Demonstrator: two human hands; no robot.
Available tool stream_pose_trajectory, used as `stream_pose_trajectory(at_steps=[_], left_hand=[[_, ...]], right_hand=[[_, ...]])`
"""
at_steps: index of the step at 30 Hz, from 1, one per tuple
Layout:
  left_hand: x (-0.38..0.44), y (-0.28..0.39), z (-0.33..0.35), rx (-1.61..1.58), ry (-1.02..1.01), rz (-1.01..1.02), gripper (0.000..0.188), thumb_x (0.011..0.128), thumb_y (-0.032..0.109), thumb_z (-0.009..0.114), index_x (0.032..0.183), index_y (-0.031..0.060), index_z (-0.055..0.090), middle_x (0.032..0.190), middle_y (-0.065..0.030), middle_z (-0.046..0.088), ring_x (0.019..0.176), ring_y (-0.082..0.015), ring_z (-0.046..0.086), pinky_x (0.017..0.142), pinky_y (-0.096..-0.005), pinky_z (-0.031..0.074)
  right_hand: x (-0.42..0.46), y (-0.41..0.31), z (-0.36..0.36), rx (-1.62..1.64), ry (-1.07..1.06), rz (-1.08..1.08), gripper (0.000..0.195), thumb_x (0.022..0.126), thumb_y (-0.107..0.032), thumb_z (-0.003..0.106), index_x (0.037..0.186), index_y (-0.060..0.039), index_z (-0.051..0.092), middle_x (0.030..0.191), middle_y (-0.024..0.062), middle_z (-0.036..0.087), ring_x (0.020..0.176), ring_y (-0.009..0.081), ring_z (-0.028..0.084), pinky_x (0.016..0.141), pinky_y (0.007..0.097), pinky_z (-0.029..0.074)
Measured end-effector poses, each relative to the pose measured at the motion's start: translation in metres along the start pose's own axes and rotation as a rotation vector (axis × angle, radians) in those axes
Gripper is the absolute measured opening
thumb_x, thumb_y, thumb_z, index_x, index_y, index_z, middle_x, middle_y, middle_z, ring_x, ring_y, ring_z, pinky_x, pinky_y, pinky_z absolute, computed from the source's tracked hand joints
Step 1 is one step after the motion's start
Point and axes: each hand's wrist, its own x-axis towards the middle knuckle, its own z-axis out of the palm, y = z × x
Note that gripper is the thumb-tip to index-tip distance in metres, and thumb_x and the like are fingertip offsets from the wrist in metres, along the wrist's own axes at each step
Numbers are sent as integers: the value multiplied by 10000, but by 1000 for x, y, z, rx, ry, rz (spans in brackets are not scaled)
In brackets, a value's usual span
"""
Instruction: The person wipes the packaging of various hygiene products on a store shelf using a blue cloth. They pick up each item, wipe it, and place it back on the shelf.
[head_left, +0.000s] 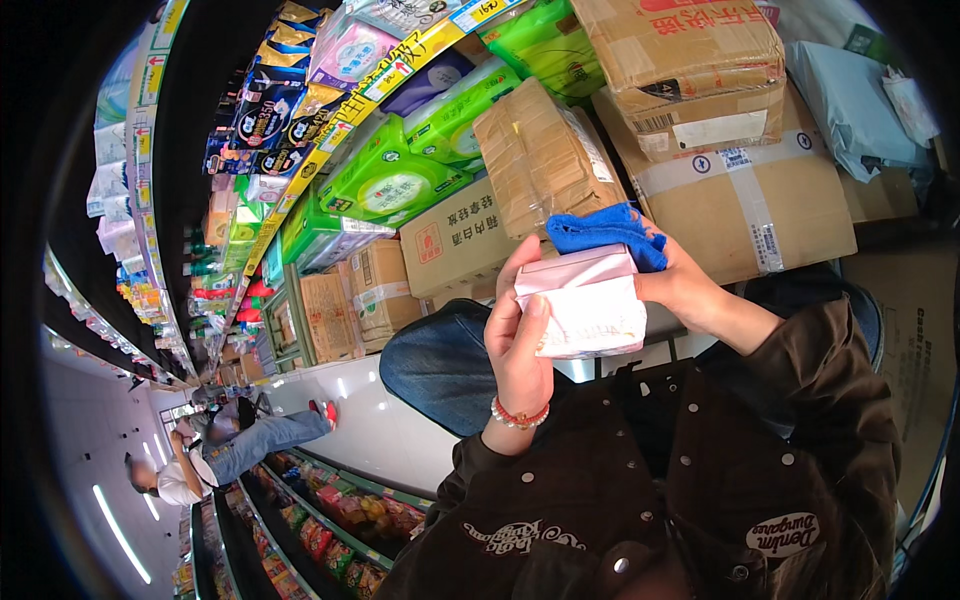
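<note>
A pale pink and white wrapped package (592, 319), bearing print, is held up before my chest. My left hand (520, 322) grips its left side, thumb across the near face; a beaded bracelet circles that wrist. On the other side, my right hand (667, 274) has its thumb against the package's right edge and holds a folded blue cloth (607, 229) along the top edge. The fingers of the right hand are partly hidden behind the cloth. What the package contains cannot be seen.
Cardboard cartons (735, 202) are stacked beyond my hands, with a grey plastic parcel (855, 105) at upper right. Green tissue packs (397, 187) fill a shelf to the left. Snack shelves (352, 502) line the aisle's other side, where a person (225, 457) stands farther off.
</note>
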Motion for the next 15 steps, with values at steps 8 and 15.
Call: stream_pose_trajectory(at_steps=[8,15], left_hand=[[3,2,-6,-106,31,-77,247,932,118,488,1108,-47,542,1391,-134,438,1228,-193,465,1027,-334,354],[5,3,-12,-116,90,-148,171,934,122,516,978,-15,607,1367,-118,464,1166,-170,508,983,-313,389]], right_hand=[[-2,9,-9,-77,29,18,383,801,-8,630,1173,-39,545,1072,26,602,1011,107,549,920,270,416],[-2,2,-4,-86,64,11,308,824,-5,602,1131,-27,586,1049,29,612,986,107,554,902,267,419]])
